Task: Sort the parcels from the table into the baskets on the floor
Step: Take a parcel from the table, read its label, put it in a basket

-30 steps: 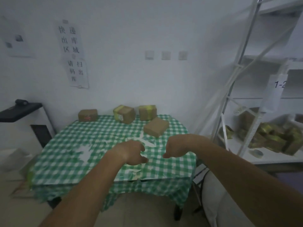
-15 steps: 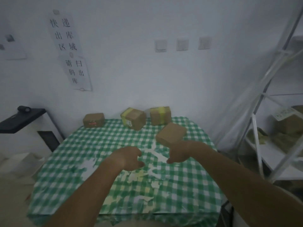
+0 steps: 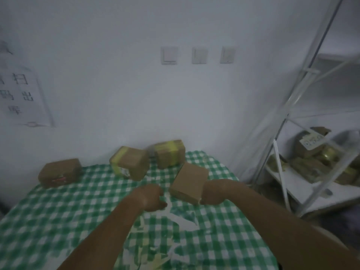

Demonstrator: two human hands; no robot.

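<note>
Presently, head view: both forearms extend over the tabletop (image 3: 48, 221), which carries a green-and-white checked cloth. The left hand (image 3: 151, 197) is curled into a loose fist and grips nothing visible, hovering just left of the plain brown parcel (image 3: 190, 180). The right hand (image 3: 213, 192) sits against that parcel's right near corner; its fingers are hidden, so its grip cannot be told. Beyond the left hand lies a yellow-taped parcel (image 3: 130, 162), tilted; a second taped parcel (image 3: 169, 153) stands against the wall. Far left of the left hand rests a brown parcel with red marking (image 3: 59, 172). Right of the right hand, a white rack (image 3: 282, 133) holds further parcels.
</note>
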